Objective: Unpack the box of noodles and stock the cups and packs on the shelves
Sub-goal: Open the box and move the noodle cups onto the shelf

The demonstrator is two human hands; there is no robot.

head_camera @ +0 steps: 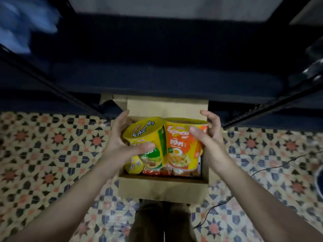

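My left hand (pixel 120 142) is curling round the yellow cup (pixel 146 135), thumb across its front, while my right hand (pixel 208 137) is gripping the orange cup (pixel 181 145). I am holding these two cups side by side, touching, above the open box (pixel 162 186). A third cup (pixel 133 165) and red packs (pixel 171 171), too blurred to count, are lying in the box beneath them.

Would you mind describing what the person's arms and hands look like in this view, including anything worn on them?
Both arms are bare along the whole length in view; no sleeve shows. The left hand and right hand wear no gloves, and no rings, watch or bracelet can be seen. The frame is slightly blurred, so small marks cannot be ruled out.
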